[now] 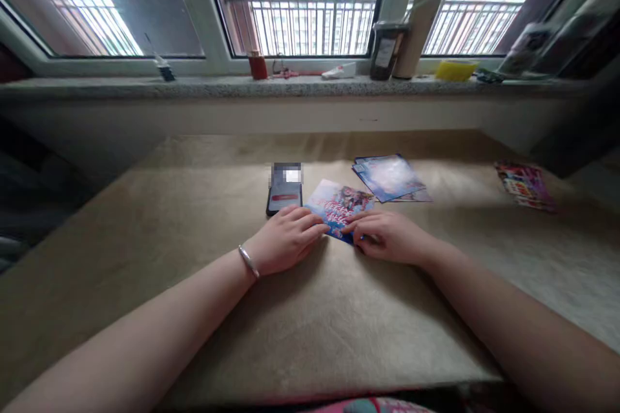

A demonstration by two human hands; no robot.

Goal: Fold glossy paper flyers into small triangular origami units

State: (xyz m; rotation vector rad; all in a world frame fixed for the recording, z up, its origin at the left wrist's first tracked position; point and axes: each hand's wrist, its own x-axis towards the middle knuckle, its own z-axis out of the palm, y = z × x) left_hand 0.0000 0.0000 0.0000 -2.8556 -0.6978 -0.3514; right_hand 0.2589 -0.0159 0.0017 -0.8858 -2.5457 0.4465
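A colourful printed sheet (334, 200) with a blue lower edge and a picture of figures lies on the table between my hands. My left hand (288, 239), with a silver bracelet at the wrist, lies flat, its fingertips on the sheet's left corner. On the opposite side, my right hand (387, 235) has its fingers bent over the sheet's lower right edge, the index finger resting on the print. Part of that corner is hidden under the fingers. Just beyond my left hand lies a phone (284, 190) with its screen lit and partly blurred out.
Several bluish printed sheets (390, 177) overlap behind my right hand. A reddish printed stack (526, 186) lies at the far right of the brown table (194, 174). On the window sill (203, 87) stand a red container (257, 66), a cardboard tube (426, 19) and yellow tape (455, 70).
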